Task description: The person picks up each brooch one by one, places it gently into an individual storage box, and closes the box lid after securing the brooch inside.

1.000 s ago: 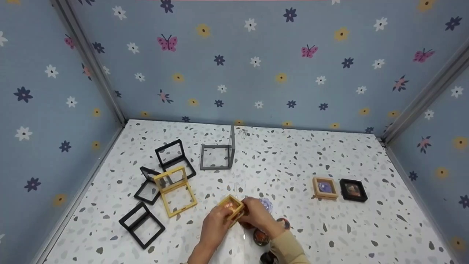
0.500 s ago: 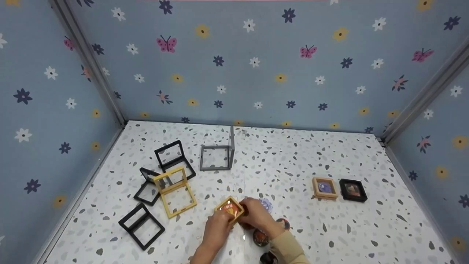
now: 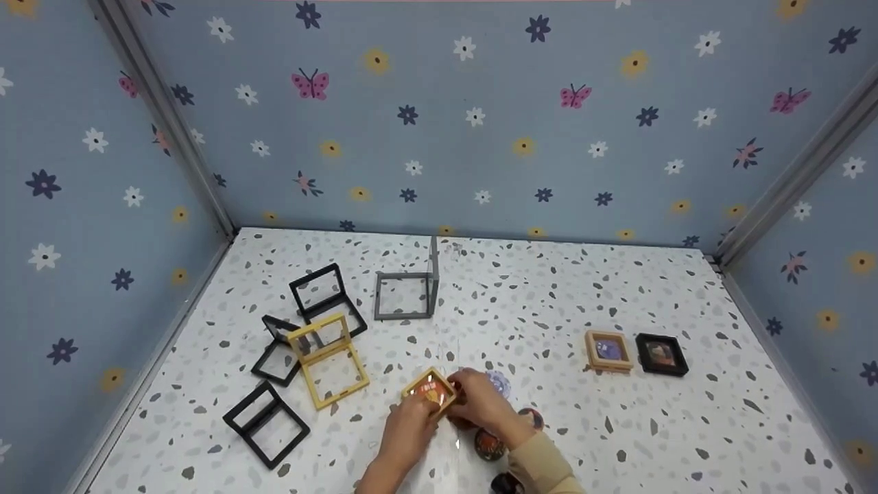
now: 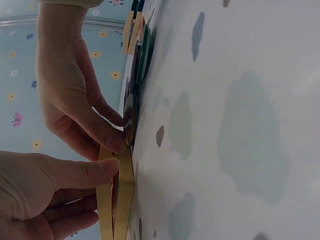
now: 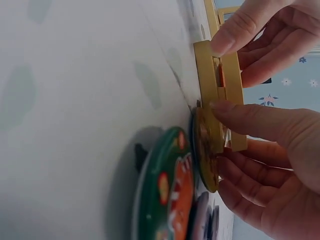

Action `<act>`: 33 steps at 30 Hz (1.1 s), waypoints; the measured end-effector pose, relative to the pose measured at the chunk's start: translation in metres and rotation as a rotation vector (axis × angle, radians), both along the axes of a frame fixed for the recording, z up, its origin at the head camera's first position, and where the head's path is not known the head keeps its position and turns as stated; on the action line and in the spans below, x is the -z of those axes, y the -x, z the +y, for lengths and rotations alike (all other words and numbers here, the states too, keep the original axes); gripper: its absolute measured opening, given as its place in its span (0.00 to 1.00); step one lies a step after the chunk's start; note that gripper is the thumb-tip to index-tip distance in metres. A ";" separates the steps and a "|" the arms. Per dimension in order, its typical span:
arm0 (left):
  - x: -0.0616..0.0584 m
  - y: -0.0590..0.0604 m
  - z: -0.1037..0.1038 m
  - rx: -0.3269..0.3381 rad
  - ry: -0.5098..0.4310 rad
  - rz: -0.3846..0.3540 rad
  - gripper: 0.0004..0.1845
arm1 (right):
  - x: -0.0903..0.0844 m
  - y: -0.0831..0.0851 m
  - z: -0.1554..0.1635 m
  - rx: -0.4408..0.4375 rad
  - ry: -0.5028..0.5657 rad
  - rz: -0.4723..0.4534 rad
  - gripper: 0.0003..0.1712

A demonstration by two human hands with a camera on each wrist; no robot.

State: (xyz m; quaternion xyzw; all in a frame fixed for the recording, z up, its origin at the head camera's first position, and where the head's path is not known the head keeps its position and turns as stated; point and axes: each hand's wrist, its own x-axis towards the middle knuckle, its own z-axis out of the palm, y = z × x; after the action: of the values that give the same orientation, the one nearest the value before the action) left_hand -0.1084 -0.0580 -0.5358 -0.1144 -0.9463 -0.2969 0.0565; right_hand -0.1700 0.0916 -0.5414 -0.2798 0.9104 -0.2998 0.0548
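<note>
Both hands grip a small gold display frame (image 3: pixel 432 372) low over the speckled table. A red and orange picture piece (image 3: pixel 429 392) shows inside it. My left hand (image 3: pixel 409 427) pinches the near-left side, thumb on the edge in the left wrist view. My right hand (image 3: pixel 481 403) holds the right corner, its thumb (image 5: pixel 250 118) against the gold side (image 5: pixel 204 70). A narrow gap runs between the frame's two halves in the right wrist view. Close under the right hand lies a brownish round badge (image 5: pixel 201 145), beside a green-rimmed badge (image 5: pixel 162 187).
Several open frames stand at left: black (image 3: pixel 266 425), yellow (image 3: pixel 334 374) and grey (image 3: pixel 405 315). At right lie a filled tan frame (image 3: pixel 609 351) and a filled black frame (image 3: pixel 662 355). Loose badges (image 3: pixel 488 446) and a purple piece (image 3: pixel 499 384) lie around the right forearm.
The gold frame has turned from a steeper tilt to lie flatter, showing more of the red and orange picture. Over the last half second the hands have hardly moved.
</note>
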 end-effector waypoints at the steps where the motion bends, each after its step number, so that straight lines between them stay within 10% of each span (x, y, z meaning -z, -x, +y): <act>1: 0.000 0.000 -0.001 0.007 -0.005 -0.001 0.08 | -0.001 0.000 0.000 0.004 -0.004 -0.004 0.24; 21: -0.021 0.014 -0.028 0.103 0.063 0.134 0.11 | -0.011 -0.012 -0.001 -0.265 -0.058 0.370 0.09; 33: -0.045 0.055 -0.035 0.154 0.267 0.280 0.13 | -0.012 -0.004 -0.004 -0.345 -0.143 0.371 0.06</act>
State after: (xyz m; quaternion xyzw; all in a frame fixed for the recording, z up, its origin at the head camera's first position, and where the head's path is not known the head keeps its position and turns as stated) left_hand -0.1630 -0.0934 -0.4910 -0.2329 -0.9487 -0.1534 0.1488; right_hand -0.1659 0.0880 -0.5296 -0.4763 0.8627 -0.1646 -0.0434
